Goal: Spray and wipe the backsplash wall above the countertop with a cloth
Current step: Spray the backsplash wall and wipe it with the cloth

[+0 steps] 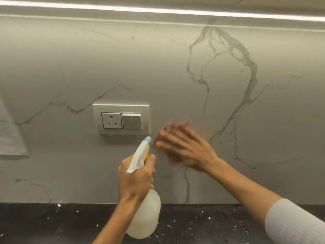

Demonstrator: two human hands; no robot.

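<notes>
The backsplash wall (175, 71) is pale marble with grey veins. My left hand (136, 180) grips a white spray bottle (146, 215) by its neck, one finger on the trigger. Its blue nozzle (148, 139) points at the wall just below the switch plate. My right hand (182, 147) lies flat against the wall to the right of the nozzle, fingers spread and blurred by motion. A brownish cloth (171, 158) shows under its palm, mostly hidden and blurred.
A white plate with a socket and switches (121, 118) is set in the wall just left of my right hand. A grey cloth (10, 134) hangs at the left edge. The black speckled countertop (52, 224) runs along the bottom. A light strip (158, 10) glows overhead.
</notes>
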